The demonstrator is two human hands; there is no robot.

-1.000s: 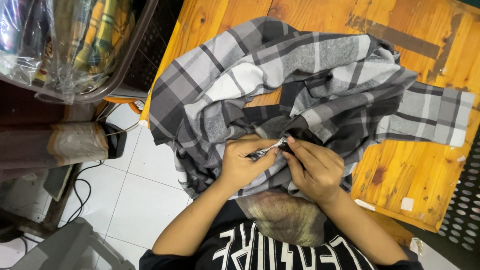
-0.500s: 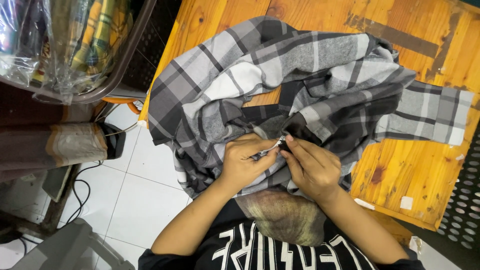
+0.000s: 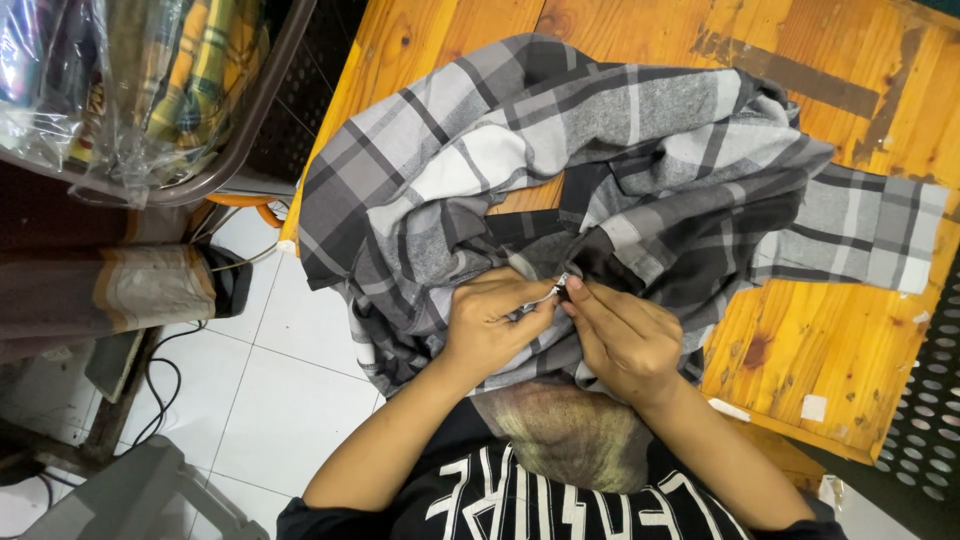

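**Plaid shirt worked at table edge, both hands pinched on a small tool**

Plaid shirt (image 3: pixel 600 170), grey, white and black check, is seen bunched in a heap on the wooden table (image 3: pixel 840 330); its left part hangs over the table's near-left edge above the white tiled floor (image 3: pixel 270 400), and one sleeve is spread flat toward the right.

Left hand (image 3: pixel 488 325) is closed in a pinch on a thin silver tool (image 3: pixel 556 288), held against a dark fold of the shirt. Right hand (image 3: pixel 625 335) is closed too, fingertips pressed on the same fold and touching the tool's tip. Kind of tool cannot be told: too small, mostly covered by fingers.

Containers: a dark plastic basket (image 3: pixel 250 120) is seen upper left, beside the table. Inside it, clear plastic bags (image 3: pixel 90 80) are packed, holding folded cloth in yellow, green and dark checks. The basket is cut off by the top and left borders, so how full it is cannot be judged.

Hidden or unclear: the shirt fold under the fingers is covered. A taped brown roll (image 3: pixel 120 290) below the basket is partly cut off. A black perforated panel (image 3: pixel 925 430) is clipped at the right edge. Black cables (image 3: pixel 165 390) run on the floor, their ends hidden.
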